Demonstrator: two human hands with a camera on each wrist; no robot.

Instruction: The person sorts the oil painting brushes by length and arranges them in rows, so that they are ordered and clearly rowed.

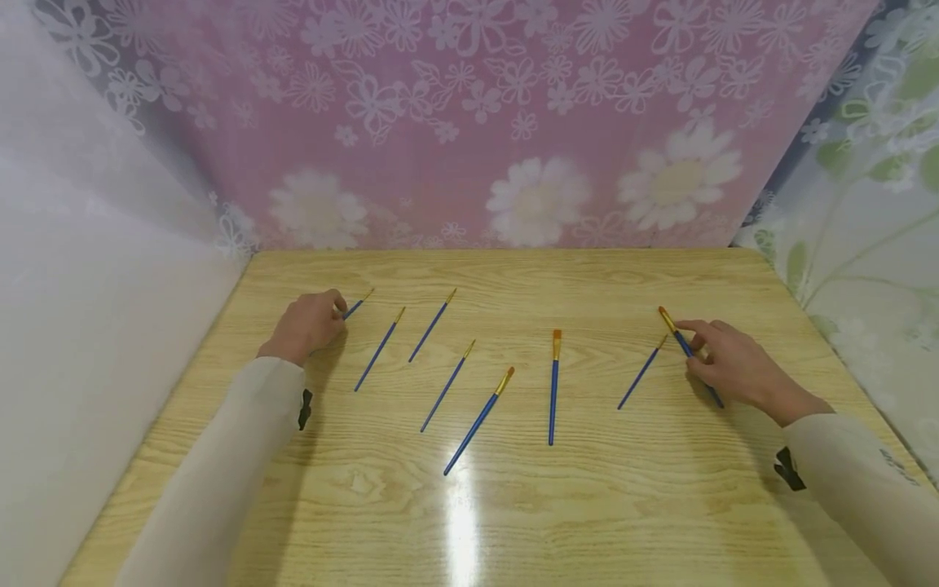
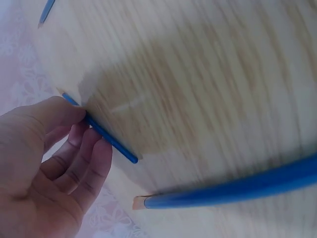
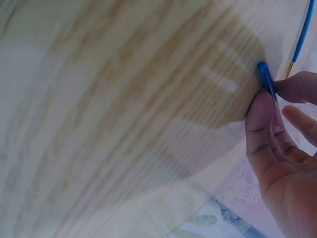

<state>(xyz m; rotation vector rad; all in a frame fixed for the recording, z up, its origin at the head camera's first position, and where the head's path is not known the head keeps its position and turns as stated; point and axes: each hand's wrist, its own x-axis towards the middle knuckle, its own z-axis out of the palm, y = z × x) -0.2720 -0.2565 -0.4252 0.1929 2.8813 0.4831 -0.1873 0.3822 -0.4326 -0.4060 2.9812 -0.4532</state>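
Observation:
At the far left of the table, my left hand [image 1: 304, 328] pinches a thin blue paintbrush [image 1: 354, 308] between thumb and fingers. Its gold ferrule points away to the back right; in the left wrist view the blue handle [image 2: 115, 143] runs past the fingertips. Over on the right side, my right hand [image 1: 741, 365] holds a thicker blue paintbrush [image 1: 685, 344] with an orange-brown tip, the thumb and fingers on its handle. The handle end [image 3: 264, 71] shows between the digits in the right wrist view. A thin paintbrush [image 1: 641, 377] lies just left of that hand.
Between the hands lie two thin paintbrushes [image 1: 380, 349] [image 1: 431, 328], another thin paintbrush [image 1: 446, 390], a thicker round-tipped paintbrush [image 1: 475, 427] and a flat paintbrush [image 1: 553, 391]. The wood-grain table [image 1: 352, 522] meets a pink floral curtain [image 1: 440, 163] behind and pale walls at the sides.

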